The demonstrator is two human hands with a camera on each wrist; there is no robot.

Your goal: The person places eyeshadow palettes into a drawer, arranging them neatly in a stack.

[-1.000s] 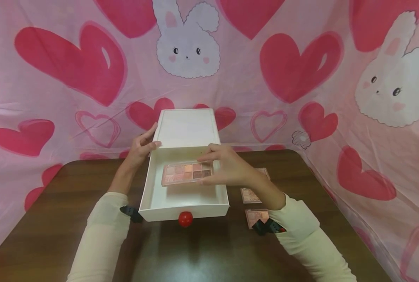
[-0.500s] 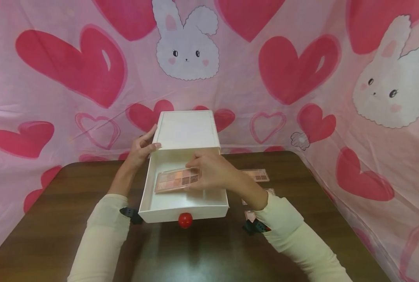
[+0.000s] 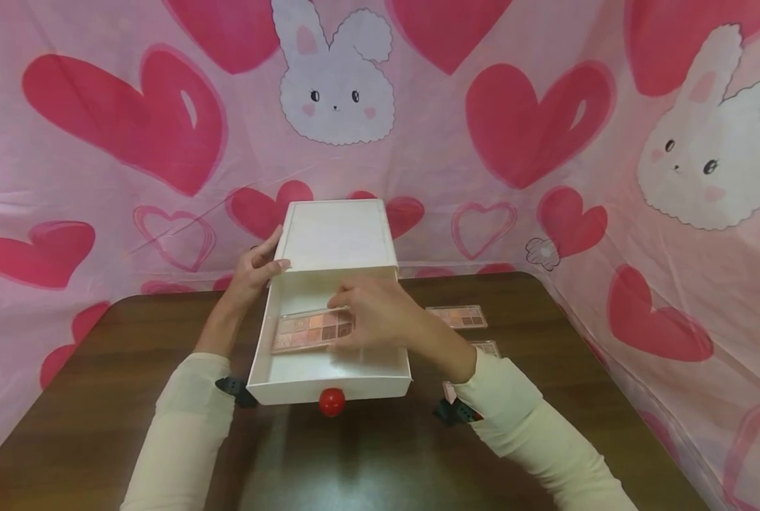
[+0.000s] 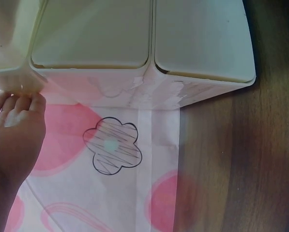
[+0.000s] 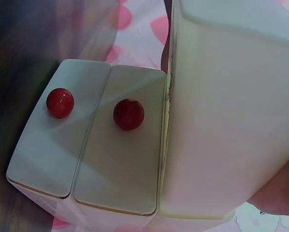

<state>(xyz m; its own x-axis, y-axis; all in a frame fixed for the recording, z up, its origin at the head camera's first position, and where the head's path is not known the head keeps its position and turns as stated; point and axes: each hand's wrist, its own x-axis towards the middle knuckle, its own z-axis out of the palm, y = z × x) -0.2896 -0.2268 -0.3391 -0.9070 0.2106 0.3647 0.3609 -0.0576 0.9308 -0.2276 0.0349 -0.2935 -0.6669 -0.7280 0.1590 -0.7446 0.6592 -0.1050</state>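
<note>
Right hand [image 3: 378,312]: pinching palette [image 3: 306,331] inside open drawer [image 3: 299,368]
Left hand [image 3: 252,275]: thumb and fingers apart, touching cabinet [image 3: 338,235]
Table [image 3: 348,468]: further palettes [image 3: 461,316], right

This place is looking like a corner of a home, though the pictures are not telling which room. A thin, wrinkly pink cloth [image 3: 431,160] with big red hearts [image 3: 542,128] and fluffy white bunnies [image 3: 338,117] is hanging from nine o'clock, past twelve, round to three. A dark brown wooden table [image 3: 92,404] with rounded corners is standing at six o'clock. A white drawer box [image 3: 335,234] is sitting on it, and flat, see-through makeup palettes [image 3: 459,316] are lying at the box's three o'clock.
</note>
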